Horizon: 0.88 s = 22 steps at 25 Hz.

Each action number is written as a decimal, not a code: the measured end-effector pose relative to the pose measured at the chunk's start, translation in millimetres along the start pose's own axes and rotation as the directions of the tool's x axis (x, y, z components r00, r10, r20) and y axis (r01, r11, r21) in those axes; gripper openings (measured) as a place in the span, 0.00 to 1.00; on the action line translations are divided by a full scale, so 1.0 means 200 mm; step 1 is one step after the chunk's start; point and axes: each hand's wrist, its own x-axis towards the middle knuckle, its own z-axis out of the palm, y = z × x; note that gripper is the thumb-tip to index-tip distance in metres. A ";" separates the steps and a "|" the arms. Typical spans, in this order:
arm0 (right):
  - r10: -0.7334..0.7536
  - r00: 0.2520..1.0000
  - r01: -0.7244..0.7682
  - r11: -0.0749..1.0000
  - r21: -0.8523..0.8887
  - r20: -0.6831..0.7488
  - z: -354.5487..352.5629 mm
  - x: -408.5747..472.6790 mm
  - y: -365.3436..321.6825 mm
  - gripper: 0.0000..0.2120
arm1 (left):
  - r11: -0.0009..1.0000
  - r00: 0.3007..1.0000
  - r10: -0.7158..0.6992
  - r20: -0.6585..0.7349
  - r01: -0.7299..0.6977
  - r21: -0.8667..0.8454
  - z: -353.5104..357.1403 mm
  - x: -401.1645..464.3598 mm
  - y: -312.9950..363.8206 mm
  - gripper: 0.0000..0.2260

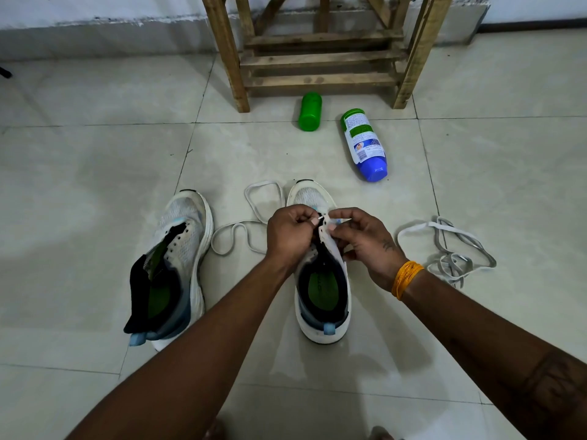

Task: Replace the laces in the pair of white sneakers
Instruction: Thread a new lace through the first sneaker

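Left hand (pixel 290 231): my fingers are curled, pinching the white lace (pixel 254 214) tip at the right shoe's front eyelets.
Right hand (pixel 362 236): I pinch the eyelet flap of the right shoe (pixel 320 300).
Lace: it trails off left over the floor (pixel 95 185) in loops, between the two shoes.
Left shoe (pixel 181 249): unlaced, tongue pulled out, just beside the right one.
Grey lace (pixel 451 249): heaped loose to my right.
Beyond: green bottle (pixel 310 111) and blue bottle (pixel 363 144) lying before a wooden stool (pixel 320 58).
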 end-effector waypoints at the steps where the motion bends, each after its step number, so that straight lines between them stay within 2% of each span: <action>1: -0.001 1.000 0.001 1.000 0.009 0.002 0.00 0.00 0.00 0.12 | 0.998 1.000 -0.021 0.016 0.022 -0.054 0.00 0.00 0.00 0.10; 3: -0.008 1.000 0.008 1.000 -0.003 0.008 -0.01 0.01 0.00 0.13 | 0.998 1.000 -0.019 0.020 0.020 -0.067 -0.01 0.00 0.01 0.11; 5: -0.003 1.000 0.003 1.000 -0.016 0.017 -0.01 0.02 0.00 0.14 | 0.994 0.998 0.061 0.007 -0.061 0.090 0.00 -0.01 0.02 0.11; 7: 0.008 1.000 -0.008 1.000 -0.008 0.027 -0.02 0.01 0.00 0.15 | 0.946 0.989 0.149 0.007 -0.144 0.289 0.01 -0.01 0.04 0.10; 8: 0.008 1.000 -0.008 1.000 -0.001 0.027 -0.03 0.01 0.00 0.15 | 0.934 0.986 0.167 0.010 -0.161 0.320 0.01 -0.01 0.03 0.10; 15: -0.019 0.997 0.018 1.000 -0.014 -0.071 0.00 0.00 0.00 0.11 | 0.907 0.966 0.253 0.053 -0.255 0.334 -0.01 -0.01 0.01 0.08; 16: -0.051 0.992 0.042 0.996 -0.076 -0.115 0.01 0.00 -0.01 0.09 | 0.912 0.967 0.251 0.036 -0.248 0.326 0.00 -0.01 0.01 0.07; 18: -0.194 0.965 0.129 0.935 -0.331 -0.174 0.03 -0.03 -0.06 0.09 | 0.927 0.968 0.251 0.008 -0.243 0.287 -0.01 -0.02 0.01 0.07; 20: -0.296 0.951 0.187 0.778 -0.599 -0.087 0.06 -0.06 -0.10 0.21 | 0.940 0.965 0.262 0.016 -0.259 0.224 -0.02 -0.03 0.00 0.07; 22: -0.253 0.968 0.161 0.607 -0.778 0.004 0.09 -0.08 -0.14 0.29 | 0.946 0.964 0.267 0.015 -0.265 0.184 -0.02 -0.04 -0.01 0.08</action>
